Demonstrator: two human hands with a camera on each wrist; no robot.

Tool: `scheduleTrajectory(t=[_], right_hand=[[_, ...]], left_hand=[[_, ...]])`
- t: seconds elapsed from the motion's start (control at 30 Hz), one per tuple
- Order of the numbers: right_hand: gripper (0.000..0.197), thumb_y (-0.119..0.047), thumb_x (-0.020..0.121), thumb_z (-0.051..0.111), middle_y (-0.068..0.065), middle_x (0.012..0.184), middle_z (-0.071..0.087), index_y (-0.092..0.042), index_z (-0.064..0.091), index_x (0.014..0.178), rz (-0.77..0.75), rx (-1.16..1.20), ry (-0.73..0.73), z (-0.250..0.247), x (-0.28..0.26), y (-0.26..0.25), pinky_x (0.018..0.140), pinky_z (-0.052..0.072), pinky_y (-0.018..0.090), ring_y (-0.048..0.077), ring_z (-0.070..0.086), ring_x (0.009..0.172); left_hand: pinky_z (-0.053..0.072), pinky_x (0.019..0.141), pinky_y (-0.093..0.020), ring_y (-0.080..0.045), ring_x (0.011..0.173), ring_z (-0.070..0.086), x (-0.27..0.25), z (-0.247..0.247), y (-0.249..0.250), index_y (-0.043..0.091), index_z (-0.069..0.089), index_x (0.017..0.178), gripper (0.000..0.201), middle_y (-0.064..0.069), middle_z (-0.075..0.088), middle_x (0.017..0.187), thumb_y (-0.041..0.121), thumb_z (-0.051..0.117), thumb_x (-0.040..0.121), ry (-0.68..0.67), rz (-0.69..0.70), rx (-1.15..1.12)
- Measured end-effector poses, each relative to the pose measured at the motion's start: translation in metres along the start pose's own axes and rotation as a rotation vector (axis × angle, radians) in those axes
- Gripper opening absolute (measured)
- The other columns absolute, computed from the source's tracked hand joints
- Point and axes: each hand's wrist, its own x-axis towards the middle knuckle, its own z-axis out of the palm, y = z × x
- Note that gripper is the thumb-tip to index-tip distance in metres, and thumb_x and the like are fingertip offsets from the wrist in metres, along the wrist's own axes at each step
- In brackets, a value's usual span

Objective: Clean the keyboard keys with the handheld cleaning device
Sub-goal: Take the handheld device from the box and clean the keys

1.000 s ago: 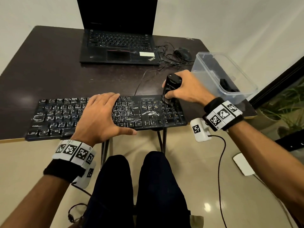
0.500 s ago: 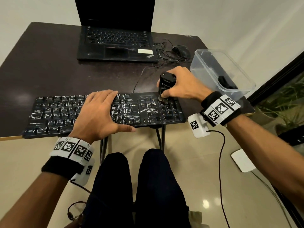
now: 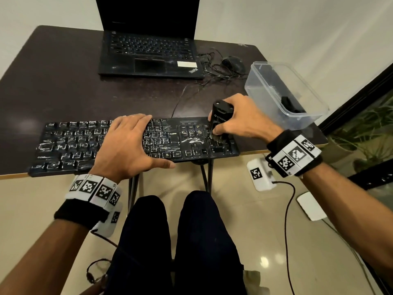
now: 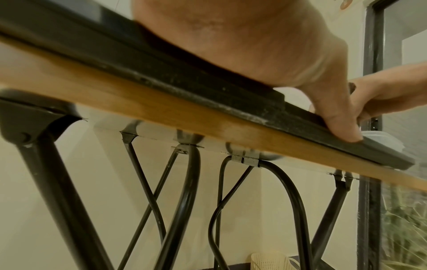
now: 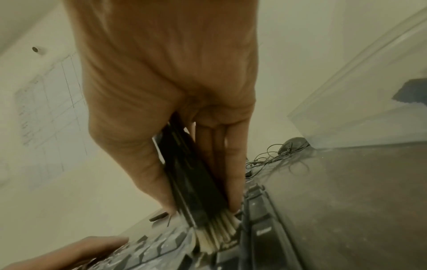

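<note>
Right hand [image 3: 240, 118] wrapped round the cleaning device [image 3: 221, 116] — bristles on the keyboard [image 3: 63, 145] number pad — left hand [image 3: 125, 147] flat, fingers straight, pressing the keys.

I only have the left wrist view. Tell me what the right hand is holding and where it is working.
Observer: The right hand grips a black handheld cleaning device, standing upright on the number pad end of the keyboard.
Operator: Describe its tip.
Observer: Pale bristles splay against the keys.
Operator: Report the left hand from above.
Observer: The left hand lies flat across the keyboard's middle, thumb along its near edge.
Operator: List what is behind the keyboard.
Observer: An open laptop, a mouse with tangled cable, and a clear plastic box.
</note>
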Motion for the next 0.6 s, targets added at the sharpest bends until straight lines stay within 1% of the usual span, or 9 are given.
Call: scheduleTrajectory(t=[0.1, 0.2, 0.23, 0.27, 0.37, 0.43, 0.5, 0.53, 0.6], right_hand=[[0.025, -0.017, 0.074, 0.092, -0.007, 0.089, 0.082, -0.027, 0.082, 0.095, -0.023, -0.009, -0.076, 0.002, -0.006, -0.003, 0.086, 0.064, 0.035, 0.011, 0.078, 0.086], [0.025, -0.023, 0.070, 0.091, -0.007, 0.089, 0.081, -0.028, 0.082, 0.093, 0.006, -0.006, -0.002, -0.001, -0.006, 0.000, 0.088, 0.065, 0.042, 0.013, 0.078, 0.087], [0.025, -0.023, 0.071, 0.090, -0.007, 0.089, 0.081, -0.028, 0.082, 0.093, -0.001, -0.011, 0.021, 0.000, -0.006, -0.002, 0.088, 0.064, 0.041, 0.014, 0.077, 0.087], [0.024, -0.021, 0.072, 0.090, -0.007, 0.089, 0.081, -0.027, 0.082, 0.094, -0.018, -0.022, 0.011, 0.002, -0.008, -0.004, 0.086, 0.064, 0.038, 0.015, 0.077, 0.087], [0.024, -0.012, 0.076, 0.089, -0.006, 0.090, 0.082, -0.026, 0.082, 0.094, -0.041, -0.031, -0.110, -0.001, -0.015, -0.008, 0.085, 0.063, 0.031, 0.014, 0.077, 0.087], [0.024, -0.014, 0.075, 0.089, -0.005, 0.091, 0.082, -0.027, 0.081, 0.094, -0.016, -0.016, -0.093, -0.003, -0.018, -0.005, 0.088, 0.064, 0.036, 0.015, 0.078, 0.087], [0.024, -0.018, 0.074, 0.088, -0.005, 0.090, 0.082, -0.027, 0.081, 0.094, -0.012, -0.019, -0.003, 0.001, -0.020, -0.005, 0.088, 0.064, 0.042, 0.018, 0.078, 0.087], [0.023, -0.017, 0.074, 0.088, -0.005, 0.089, 0.082, -0.027, 0.081, 0.094, -0.026, -0.017, 0.007, 0.004, -0.023, -0.006, 0.088, 0.064, 0.041, 0.017, 0.078, 0.087], [0.025, -0.013, 0.075, 0.087, -0.007, 0.090, 0.081, -0.027, 0.082, 0.095, -0.064, -0.010, -0.044, 0.008, -0.029, -0.009, 0.086, 0.063, 0.035, 0.013, 0.077, 0.087]], left_hand=[[0.021, 0.128, -0.046, -0.027, 0.143, 0.042, 0.000, 0.000, 0.001, 0.009, 0.044, 0.156, 0.149, -0.007, 0.050, 0.156, 0.113, 0.040, 0.049, -0.005, 0.001, 0.002], [0.021, 0.129, -0.046, -0.026, 0.144, 0.041, 0.000, 0.000, -0.001, 0.010, 0.044, 0.156, 0.148, -0.006, 0.049, 0.156, 0.113, 0.042, 0.049, -0.002, -0.006, -0.001], [0.022, 0.128, -0.046, -0.026, 0.143, 0.042, 0.000, 0.000, -0.001, 0.010, 0.044, 0.156, 0.148, -0.006, 0.050, 0.155, 0.113, 0.042, 0.049, 0.001, -0.003, -0.005], [0.022, 0.128, -0.046, -0.026, 0.143, 0.042, 0.000, 0.001, -0.001, 0.010, 0.044, 0.155, 0.148, -0.006, 0.050, 0.155, 0.113, 0.042, 0.049, 0.005, 0.000, -0.011], [0.021, 0.128, -0.045, -0.026, 0.143, 0.042, 0.000, 0.000, -0.001, 0.010, 0.044, 0.156, 0.147, -0.006, 0.050, 0.155, 0.112, 0.042, 0.050, -0.001, 0.002, -0.002], [0.021, 0.128, -0.045, -0.026, 0.143, 0.042, 0.001, 0.001, -0.001, 0.009, 0.044, 0.156, 0.148, -0.007, 0.050, 0.155, 0.113, 0.041, 0.050, 0.001, 0.002, 0.002], [0.021, 0.128, -0.045, -0.027, 0.142, 0.043, 0.001, 0.001, -0.001, 0.009, 0.044, 0.155, 0.148, -0.007, 0.051, 0.154, 0.114, 0.039, 0.050, 0.007, 0.005, 0.004], [0.021, 0.128, -0.046, -0.027, 0.142, 0.043, 0.001, 0.001, -0.001, 0.009, 0.045, 0.155, 0.148, -0.007, 0.051, 0.154, 0.113, 0.040, 0.050, 0.007, 0.009, 0.004], [0.020, 0.129, -0.046, -0.026, 0.142, 0.042, 0.001, 0.001, -0.001, 0.009, 0.044, 0.155, 0.147, -0.007, 0.050, 0.155, 0.112, 0.042, 0.050, 0.008, 0.008, 0.004]])
